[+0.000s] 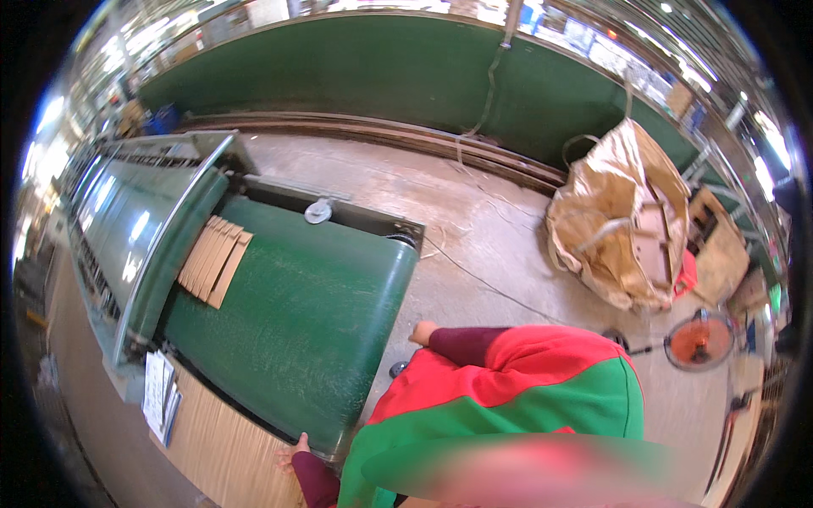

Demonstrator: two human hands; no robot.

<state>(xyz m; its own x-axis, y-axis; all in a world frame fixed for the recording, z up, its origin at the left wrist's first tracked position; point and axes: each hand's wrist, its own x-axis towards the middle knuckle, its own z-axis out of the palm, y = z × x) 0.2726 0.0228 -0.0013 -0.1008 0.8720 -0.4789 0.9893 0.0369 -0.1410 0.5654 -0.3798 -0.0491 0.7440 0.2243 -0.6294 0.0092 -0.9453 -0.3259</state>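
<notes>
Left hand [290,453] rests flat, grip released, on the stack of cardboard sheets [222,444] at the green conveyor [309,313] outfeed; right hand [421,332] grip indeterminate; sheets judged light, stiff, edge-fragile, best gripped along opposite stack edges.

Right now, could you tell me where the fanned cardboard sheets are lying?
The fanned cardboard sheets lie on the green conveyor belt, left of centre in the head view, just beside the machine's outfeed.
</notes>
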